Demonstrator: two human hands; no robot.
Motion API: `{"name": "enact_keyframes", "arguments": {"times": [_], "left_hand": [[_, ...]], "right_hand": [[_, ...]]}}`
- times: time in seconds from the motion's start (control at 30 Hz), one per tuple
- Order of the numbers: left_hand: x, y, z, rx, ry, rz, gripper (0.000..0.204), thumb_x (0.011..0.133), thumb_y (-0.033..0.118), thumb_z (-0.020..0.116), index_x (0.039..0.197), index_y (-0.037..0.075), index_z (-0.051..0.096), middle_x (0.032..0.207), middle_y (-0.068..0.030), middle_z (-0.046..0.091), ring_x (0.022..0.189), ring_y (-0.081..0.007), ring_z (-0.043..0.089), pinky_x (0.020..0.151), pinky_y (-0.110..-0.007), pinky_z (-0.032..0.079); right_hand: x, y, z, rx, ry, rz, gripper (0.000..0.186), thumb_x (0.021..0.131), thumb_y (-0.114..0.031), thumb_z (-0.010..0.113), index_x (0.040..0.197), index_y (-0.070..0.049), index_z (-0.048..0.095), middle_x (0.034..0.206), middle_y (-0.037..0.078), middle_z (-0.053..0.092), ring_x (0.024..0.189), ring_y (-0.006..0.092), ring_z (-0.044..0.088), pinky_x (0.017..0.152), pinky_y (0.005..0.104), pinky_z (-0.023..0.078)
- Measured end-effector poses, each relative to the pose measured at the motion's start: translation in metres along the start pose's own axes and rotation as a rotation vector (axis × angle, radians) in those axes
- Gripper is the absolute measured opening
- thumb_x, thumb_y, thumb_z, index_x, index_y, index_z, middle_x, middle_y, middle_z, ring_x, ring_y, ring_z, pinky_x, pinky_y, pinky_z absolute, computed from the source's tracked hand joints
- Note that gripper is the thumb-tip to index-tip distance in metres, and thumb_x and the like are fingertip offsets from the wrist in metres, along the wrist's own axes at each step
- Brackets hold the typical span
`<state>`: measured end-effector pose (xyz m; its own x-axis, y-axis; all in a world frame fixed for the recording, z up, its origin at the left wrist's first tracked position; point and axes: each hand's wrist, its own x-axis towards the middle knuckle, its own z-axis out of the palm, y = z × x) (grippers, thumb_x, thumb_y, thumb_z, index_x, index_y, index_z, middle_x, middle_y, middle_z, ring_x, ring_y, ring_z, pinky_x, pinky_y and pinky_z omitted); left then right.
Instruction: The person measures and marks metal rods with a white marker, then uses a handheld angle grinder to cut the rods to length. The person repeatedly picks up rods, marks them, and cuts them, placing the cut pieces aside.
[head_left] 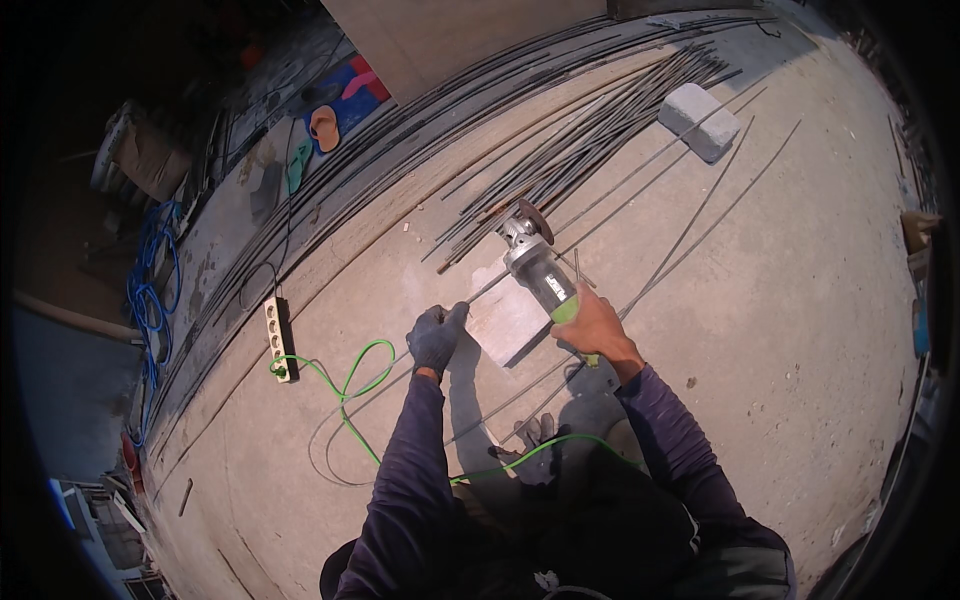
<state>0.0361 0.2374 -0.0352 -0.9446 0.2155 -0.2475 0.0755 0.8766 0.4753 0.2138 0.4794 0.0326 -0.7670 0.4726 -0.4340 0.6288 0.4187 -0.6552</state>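
Note:
My left hand (437,338), in a dark grey glove, is closed around a thin steel rod (488,287). The rod rests over a pale block (508,325) and passes behind the tool toward a second block (700,120). Bare and wrapped round the rear of a green and grey angle grinder (543,275), my right hand (600,325) sits just right of the near block. The grinder's cutting disc (535,220) is at the rod; whether it touches cannot be made out. A loose grey glove (535,455) lies close to me.
A pile of steel rods (590,150) lies beyond the blocks, with longer bars along the left. Several thin rods (690,240) cross the floor at right. A green cord (345,400) loops from a power strip (277,340). Sandals (324,128) are at far left.

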Motion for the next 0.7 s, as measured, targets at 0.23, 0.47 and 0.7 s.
{"name": "enact_keyframes", "arguments": {"times": [0.23,0.47,0.7], "left_hand": [[-0.005,0.003,-0.001,-0.01,0.025,0.008,0.057,0.083,0.065,0.069,0.079,0.009,0.073,0.072,-0.013,0.071,0.072,-0.0291,0.07,0.071,-0.042,0.052],[-0.009,0.006,-0.004,-0.012,0.028,0.006,0.057,0.084,0.065,0.068,0.08,0.008,0.073,0.074,-0.0137,0.071,0.074,-0.0302,0.07,0.073,-0.043,0.052],[-0.008,0.008,-0.004,-0.026,0.012,-0.001,0.059,0.084,0.066,0.067,0.082,0.007,0.073,0.081,-0.0167,0.074,0.081,-0.0376,0.071,0.08,-0.045,0.052]], "right_hand": [[0.0,0.0,0.0,0.0,-0.005,-0.001,0.079,0.07,-0.026,0.082,0.136,0.003,0.049,0.108,0.029,0.071,0.104,0.0458,0.07,0.092,0.0485,0.056],[0.001,0.001,0.001,0.046,-0.026,0.01,0.084,0.07,-0.028,0.082,0.14,0.002,0.047,0.11,0.029,0.071,0.106,0.0453,0.07,0.093,0.0481,0.055],[-0.001,0.01,0.007,0.136,0.06,-0.015,0.08,0.068,-0.026,0.082,0.138,0.0,0.052,0.112,0.026,0.071,0.106,0.0395,0.071,0.092,0.045,0.056]]}}
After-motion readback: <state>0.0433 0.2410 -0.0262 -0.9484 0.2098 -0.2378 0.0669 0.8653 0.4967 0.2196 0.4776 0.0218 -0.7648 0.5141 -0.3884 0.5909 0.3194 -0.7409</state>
